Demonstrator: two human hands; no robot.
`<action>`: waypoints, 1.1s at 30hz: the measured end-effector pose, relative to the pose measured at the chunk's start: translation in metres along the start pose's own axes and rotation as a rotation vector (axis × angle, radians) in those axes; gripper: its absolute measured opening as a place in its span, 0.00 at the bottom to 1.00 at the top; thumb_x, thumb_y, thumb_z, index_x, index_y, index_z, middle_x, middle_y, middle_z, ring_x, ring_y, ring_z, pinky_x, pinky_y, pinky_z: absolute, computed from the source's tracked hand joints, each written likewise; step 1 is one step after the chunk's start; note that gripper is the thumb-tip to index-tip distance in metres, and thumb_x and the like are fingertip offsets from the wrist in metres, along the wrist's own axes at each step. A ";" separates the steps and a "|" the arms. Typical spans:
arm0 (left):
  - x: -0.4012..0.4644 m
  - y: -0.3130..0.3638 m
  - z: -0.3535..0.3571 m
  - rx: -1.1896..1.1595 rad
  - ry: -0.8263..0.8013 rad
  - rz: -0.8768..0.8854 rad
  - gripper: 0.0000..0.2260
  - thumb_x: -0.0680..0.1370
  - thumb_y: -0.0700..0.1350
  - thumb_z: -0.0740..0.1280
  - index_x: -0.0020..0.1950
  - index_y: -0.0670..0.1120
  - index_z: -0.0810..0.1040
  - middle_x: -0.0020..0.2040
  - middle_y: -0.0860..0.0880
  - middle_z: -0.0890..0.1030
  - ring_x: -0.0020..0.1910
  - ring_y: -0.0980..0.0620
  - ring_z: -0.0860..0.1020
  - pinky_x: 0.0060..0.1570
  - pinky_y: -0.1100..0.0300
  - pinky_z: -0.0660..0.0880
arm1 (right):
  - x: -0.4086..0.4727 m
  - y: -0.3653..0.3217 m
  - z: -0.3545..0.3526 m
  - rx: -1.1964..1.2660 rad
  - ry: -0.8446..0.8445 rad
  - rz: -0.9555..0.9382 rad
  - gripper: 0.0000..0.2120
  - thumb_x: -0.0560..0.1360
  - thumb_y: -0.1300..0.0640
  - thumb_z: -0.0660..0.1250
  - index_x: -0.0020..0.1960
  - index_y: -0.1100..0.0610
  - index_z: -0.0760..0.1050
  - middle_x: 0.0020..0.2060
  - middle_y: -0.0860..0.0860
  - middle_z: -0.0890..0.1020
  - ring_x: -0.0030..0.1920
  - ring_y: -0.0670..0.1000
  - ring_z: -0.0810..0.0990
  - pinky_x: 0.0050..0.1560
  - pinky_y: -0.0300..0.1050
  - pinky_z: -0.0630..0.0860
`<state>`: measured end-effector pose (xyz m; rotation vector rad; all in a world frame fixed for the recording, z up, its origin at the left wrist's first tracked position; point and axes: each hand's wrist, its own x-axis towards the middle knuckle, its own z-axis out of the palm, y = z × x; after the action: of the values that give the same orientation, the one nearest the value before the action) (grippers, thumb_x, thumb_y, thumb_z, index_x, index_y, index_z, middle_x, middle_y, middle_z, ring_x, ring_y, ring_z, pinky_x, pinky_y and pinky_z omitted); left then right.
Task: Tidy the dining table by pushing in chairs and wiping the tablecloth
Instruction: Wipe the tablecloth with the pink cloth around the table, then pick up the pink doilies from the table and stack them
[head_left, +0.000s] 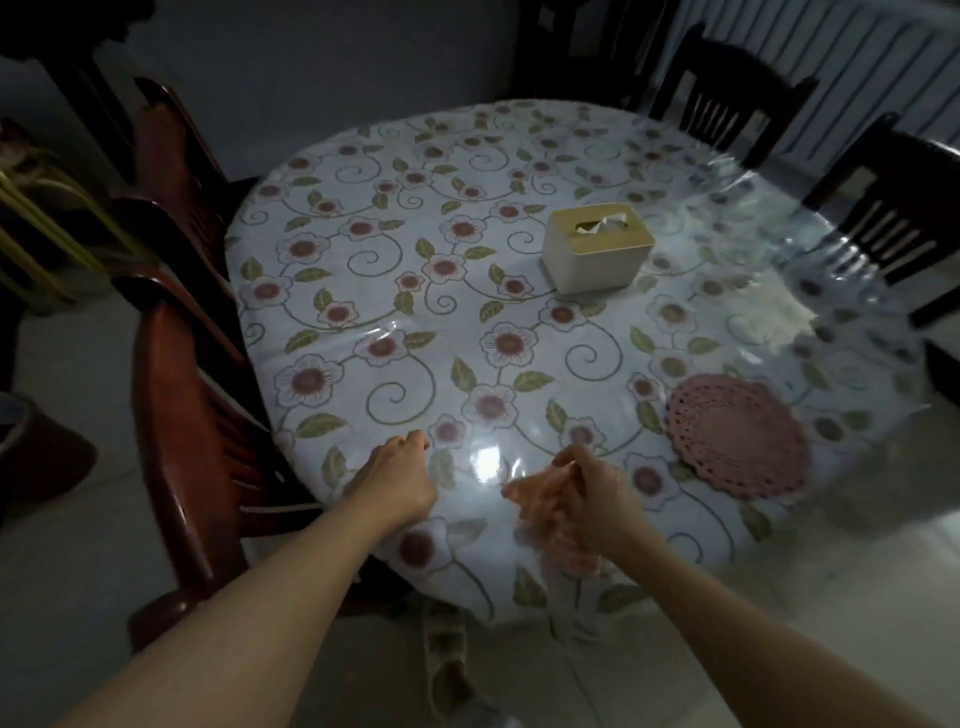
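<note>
Both hands at the near edge of the flowered tablecloth (467, 322).

The right hand (597, 486) grips a pink cloth (540, 512) on the tablecloth; the left hand (397, 473), fingers curled and holding nothing, rests just beside it. A tissue box (597, 249) sits mid-table, a crocheted doily (737, 436) near the right edge. Red-brown chairs (192, 395) crowd the left edge, dark chairs (727, 98) the far edge.

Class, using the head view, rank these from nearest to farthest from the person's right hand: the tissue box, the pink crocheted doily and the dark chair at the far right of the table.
From the right hand, which grips an orange cloth:
1. Pink crocheted doily, just to its right on the tablecloth.
2. Tissue box, farther in, near the table's middle.
3. Dark chair, beyond the far right edge.
</note>
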<state>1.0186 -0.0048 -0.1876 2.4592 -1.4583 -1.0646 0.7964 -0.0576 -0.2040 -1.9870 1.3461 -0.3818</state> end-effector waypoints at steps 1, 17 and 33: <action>-0.007 0.009 0.002 0.000 0.000 0.018 0.22 0.73 0.42 0.58 0.68 0.47 0.64 0.68 0.44 0.67 0.66 0.44 0.67 0.65 0.48 0.67 | -0.006 -0.002 -0.010 0.007 0.033 0.021 0.08 0.77 0.68 0.59 0.48 0.56 0.70 0.26 0.44 0.77 0.29 0.32 0.76 0.26 0.23 0.67; 0.006 0.167 0.052 0.006 0.047 0.066 0.24 0.72 0.43 0.62 0.68 0.47 0.64 0.66 0.43 0.71 0.59 0.43 0.73 0.50 0.55 0.70 | 0.018 0.071 -0.129 -0.019 -0.147 0.153 0.19 0.79 0.60 0.57 0.69 0.59 0.66 0.65 0.58 0.74 0.63 0.56 0.73 0.62 0.50 0.71; 0.087 0.323 0.160 -0.198 0.000 -0.148 0.19 0.73 0.44 0.63 0.62 0.43 0.68 0.59 0.42 0.77 0.54 0.43 0.76 0.45 0.55 0.71 | 0.089 0.238 -0.223 -0.152 -0.119 0.468 0.25 0.71 0.58 0.65 0.65 0.65 0.65 0.62 0.63 0.69 0.62 0.62 0.68 0.60 0.52 0.68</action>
<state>0.7099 -0.2071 -0.2218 2.4546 -1.1245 -1.1729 0.5374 -0.2750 -0.2200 -1.7058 1.7426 0.0578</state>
